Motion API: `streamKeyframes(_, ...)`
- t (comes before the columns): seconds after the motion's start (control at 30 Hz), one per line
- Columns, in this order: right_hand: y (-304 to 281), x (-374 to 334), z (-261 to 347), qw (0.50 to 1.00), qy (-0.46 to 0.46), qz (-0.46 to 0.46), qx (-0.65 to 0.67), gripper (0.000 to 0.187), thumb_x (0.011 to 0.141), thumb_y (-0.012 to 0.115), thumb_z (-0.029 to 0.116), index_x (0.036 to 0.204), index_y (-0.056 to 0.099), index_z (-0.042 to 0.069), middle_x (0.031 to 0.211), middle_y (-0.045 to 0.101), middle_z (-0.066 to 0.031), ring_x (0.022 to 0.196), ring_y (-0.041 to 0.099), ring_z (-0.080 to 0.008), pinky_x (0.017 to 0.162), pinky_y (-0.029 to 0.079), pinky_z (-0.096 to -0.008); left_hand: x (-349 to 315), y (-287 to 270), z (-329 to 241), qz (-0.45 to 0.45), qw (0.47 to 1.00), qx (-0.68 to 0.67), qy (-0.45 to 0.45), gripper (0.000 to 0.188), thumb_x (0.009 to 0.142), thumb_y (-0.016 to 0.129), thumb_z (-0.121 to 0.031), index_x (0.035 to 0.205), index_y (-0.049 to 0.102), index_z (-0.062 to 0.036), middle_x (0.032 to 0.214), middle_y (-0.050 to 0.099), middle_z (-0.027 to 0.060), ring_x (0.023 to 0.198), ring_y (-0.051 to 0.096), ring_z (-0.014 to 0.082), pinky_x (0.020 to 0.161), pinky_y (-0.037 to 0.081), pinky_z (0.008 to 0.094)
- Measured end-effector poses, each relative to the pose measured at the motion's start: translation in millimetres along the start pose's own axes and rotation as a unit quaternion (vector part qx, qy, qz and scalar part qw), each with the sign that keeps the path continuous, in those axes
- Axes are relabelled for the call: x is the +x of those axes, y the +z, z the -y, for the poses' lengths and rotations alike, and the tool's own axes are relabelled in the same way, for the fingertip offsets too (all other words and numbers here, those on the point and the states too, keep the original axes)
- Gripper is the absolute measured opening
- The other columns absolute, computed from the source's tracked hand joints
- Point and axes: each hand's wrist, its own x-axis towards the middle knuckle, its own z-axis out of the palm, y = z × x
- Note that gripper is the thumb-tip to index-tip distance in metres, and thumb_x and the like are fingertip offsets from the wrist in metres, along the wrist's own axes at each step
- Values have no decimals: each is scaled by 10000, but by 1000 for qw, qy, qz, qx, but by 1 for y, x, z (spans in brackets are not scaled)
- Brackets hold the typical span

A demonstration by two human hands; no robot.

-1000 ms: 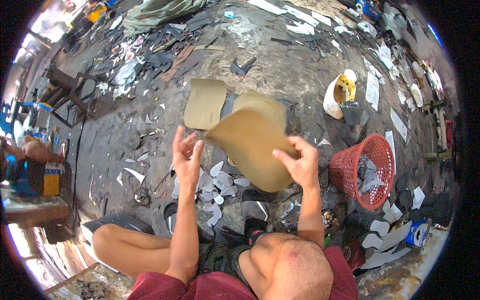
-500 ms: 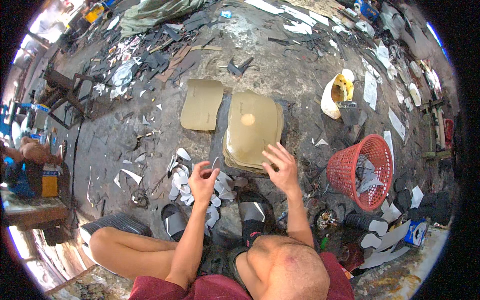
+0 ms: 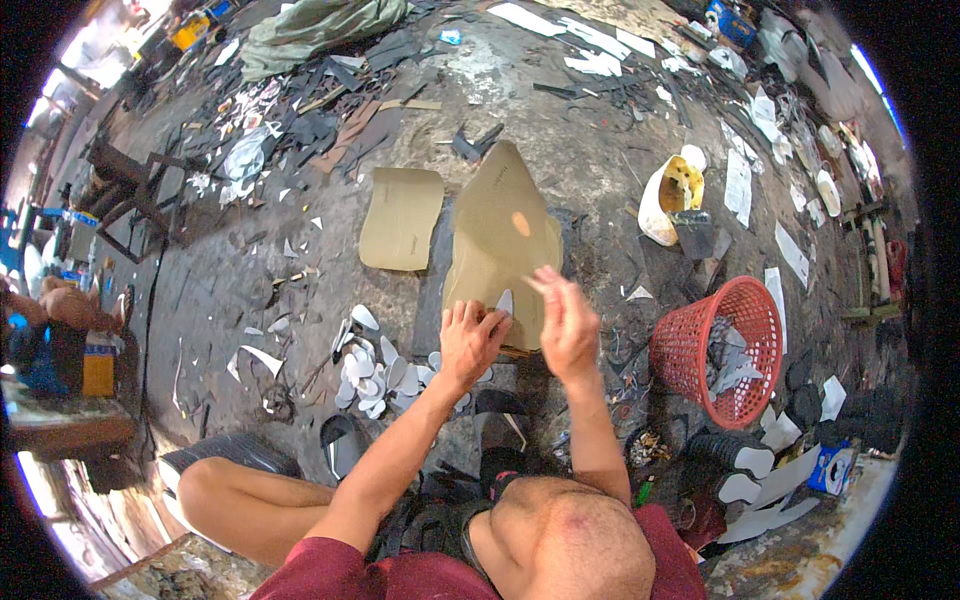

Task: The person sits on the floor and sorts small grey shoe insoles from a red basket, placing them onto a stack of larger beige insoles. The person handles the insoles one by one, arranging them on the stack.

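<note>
A stack of tan sheets lies before me on a dark board; its top sheet is bent up into a peak at the far end. My left hand rests over the near edge of the stack, its fingers closed on a small pale insole-shaped piece held against the sheet. Just to the right, my right hand hovers with fingers drawn together; what they hold, if anything, is blurred. Several similar pale pieces are heaped on the floor left of my left hand.
Another tan sheet lies left of the stack. To the right stand a red plastic basket holding scraps and a cut-open white container. Black soles are piled at lower right. Scraps litter the far floor.
My left hand has moved right, bringing the pale piece onto the stack. My right hand has drawn its spread fingers together. The top tan sheet, flat before, is now bent up.
</note>
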Motion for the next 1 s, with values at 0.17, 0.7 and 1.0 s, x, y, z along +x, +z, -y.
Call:
streamKeyframes(0.17,20,-30,16,990,1,136,-23,272,1006,632,197,1189,678,1,1223,712,-200,1176,674,-373,993,544,-461,-16,-7,11,73,996,37,34,282,829,750,-294,1084,760,-175,1168,594,102,1103,525,336,845,421,490)
streamKeyframes(0.7,4,14,-16,976,21,181,-121,115,993,627,223,1017,646,113,763,709,-183,715,715,-384,635,560,-500,-4,-7,5,54,998,27,-11,309,838,738,-300,1141,788,-268,988,589,48,945,552,267,799,413,427)
streamKeyframes(1.0,4,-16,-5,986,-22,103,-131,129,1011,608,220,995,615,92,706,688,-157,651,696,-382,592,553,-490,-5,-6,2,34,999,28,-14,254,882,730,-317,1120,790,-254,979,594,39,936,544,264,795,406,445)
